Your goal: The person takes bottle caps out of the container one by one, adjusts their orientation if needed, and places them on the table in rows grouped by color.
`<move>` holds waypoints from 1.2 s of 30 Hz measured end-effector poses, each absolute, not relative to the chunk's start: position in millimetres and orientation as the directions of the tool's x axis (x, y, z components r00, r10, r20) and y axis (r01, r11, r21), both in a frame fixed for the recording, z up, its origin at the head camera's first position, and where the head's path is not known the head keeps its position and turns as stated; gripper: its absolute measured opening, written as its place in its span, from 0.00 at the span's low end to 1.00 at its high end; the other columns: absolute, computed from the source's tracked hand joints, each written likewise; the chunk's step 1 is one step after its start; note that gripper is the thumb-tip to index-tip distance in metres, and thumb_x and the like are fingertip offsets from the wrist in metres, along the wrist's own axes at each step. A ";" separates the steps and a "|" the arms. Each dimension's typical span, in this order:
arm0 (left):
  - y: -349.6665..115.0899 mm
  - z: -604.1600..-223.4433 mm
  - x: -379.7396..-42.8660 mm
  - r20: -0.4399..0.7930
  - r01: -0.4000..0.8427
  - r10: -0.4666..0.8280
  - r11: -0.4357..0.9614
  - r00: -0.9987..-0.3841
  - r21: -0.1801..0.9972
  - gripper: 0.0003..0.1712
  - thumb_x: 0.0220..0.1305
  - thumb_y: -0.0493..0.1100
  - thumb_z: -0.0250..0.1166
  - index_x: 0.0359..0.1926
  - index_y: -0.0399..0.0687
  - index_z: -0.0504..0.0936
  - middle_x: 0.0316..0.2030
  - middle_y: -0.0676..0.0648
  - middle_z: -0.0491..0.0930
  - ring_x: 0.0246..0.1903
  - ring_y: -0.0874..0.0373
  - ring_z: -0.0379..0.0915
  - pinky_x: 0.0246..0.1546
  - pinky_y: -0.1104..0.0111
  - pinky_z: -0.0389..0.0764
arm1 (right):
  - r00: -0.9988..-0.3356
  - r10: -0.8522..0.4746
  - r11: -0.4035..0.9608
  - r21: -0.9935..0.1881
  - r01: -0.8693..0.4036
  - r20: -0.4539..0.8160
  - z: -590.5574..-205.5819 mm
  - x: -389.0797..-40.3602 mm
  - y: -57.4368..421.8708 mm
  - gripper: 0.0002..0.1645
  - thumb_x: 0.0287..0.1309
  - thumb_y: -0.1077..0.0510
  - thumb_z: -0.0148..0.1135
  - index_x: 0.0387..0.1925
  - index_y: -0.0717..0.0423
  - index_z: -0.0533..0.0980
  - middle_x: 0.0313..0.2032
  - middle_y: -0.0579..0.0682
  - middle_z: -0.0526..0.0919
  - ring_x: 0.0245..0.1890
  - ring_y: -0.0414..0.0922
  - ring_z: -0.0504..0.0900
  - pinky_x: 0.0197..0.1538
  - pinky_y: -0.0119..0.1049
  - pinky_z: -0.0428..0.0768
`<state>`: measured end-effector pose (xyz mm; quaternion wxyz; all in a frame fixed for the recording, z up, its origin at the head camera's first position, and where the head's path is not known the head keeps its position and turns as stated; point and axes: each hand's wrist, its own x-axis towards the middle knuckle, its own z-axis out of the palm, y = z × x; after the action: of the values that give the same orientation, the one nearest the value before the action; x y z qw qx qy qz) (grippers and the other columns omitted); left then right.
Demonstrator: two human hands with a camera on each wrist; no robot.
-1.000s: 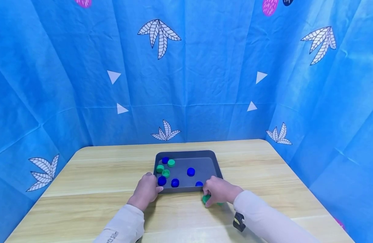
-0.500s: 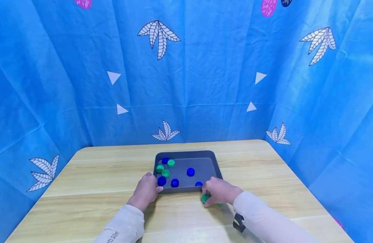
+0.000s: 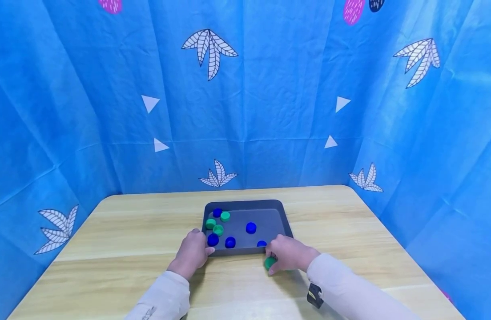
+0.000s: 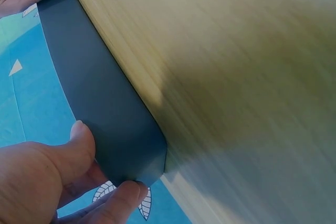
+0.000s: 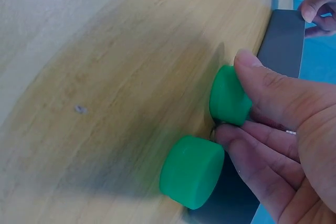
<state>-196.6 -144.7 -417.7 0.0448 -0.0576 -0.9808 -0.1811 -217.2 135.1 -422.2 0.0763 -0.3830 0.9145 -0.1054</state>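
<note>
A dark grey tray (image 3: pixel 265 218) lies on the table, with three green bottle caps (image 3: pixel 225 216) and several blue bottle caps (image 3: pixel 251 228) scattered inside. My left hand (image 3: pixel 191 251) grips its near left corner, the thumb at the rim in the left wrist view. Just in front of the tray's near wall, my right hand (image 3: pixel 287 253) pinches a green bottle cap (image 5: pixel 230 97) between thumb and fingers. Beside those fingers, a second green bottle cap (image 5: pixel 191 171) sits on the table in the right wrist view; the hand mostly hides it in the head view.
The light wood table (image 3: pixel 149 222) extends around the tray on all sides. Blue patterned cloth (image 3: pixel 245 111) hangs behind the table and along both sides. A dark strap with a small device (image 3: pixel 315 294) is on the right sleeve.
Both hands and the tray keep nearly the same places. The head view has shifted very slightly, and the second green cap beyond the right hand shows less than before.
</note>
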 end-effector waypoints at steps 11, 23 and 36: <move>-143.5 -416.5 -198.9 0.115 0.123 0.087 0.928 -0.990 0.352 0.14 0.56 0.43 0.73 0.27 0.35 0.81 0.26 0.46 0.67 0.24 0.54 0.67 0.30 0.63 0.75 | -0.676 -0.737 0.655 -0.249 -0.713 0.000 -414.0 -219.7 132.1 0.12 0.50 0.48 0.74 0.26 0.52 0.82 0.19 0.36 0.77 0.17 0.29 0.71 0.26 0.23 0.73; -142.6 -414.7 -200.3 0.086 0.105 0.079 0.925 -0.993 0.365 0.14 0.55 0.43 0.73 0.30 0.34 0.83 0.27 0.45 0.68 0.25 0.54 0.67 0.31 0.64 0.76 | -0.620 -0.750 0.548 -0.310 -0.777 0.231 -402.9 -237.1 117.9 0.16 0.61 0.60 0.65 0.17 0.52 0.76 0.14 0.35 0.68 0.15 0.30 0.65 0.23 0.24 0.69; -145.1 -420.2 -198.1 0.116 0.121 0.081 0.908 -0.990 0.401 0.14 0.55 0.42 0.74 0.22 0.40 0.79 0.40 0.37 0.74 0.33 0.49 0.74 0.43 0.57 0.79 | -0.680 -0.706 0.608 -0.324 -0.725 0.196 -408.0 -249.9 96.3 0.04 0.60 0.60 0.65 0.29 0.54 0.80 0.21 0.39 0.74 0.21 0.33 0.71 0.30 0.28 0.73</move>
<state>-198.1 -145.1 -420.2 0.0483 -0.0516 -0.9756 -0.2080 -249.9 96.3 -408.0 -0.0243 -0.3993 0.8963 -0.1913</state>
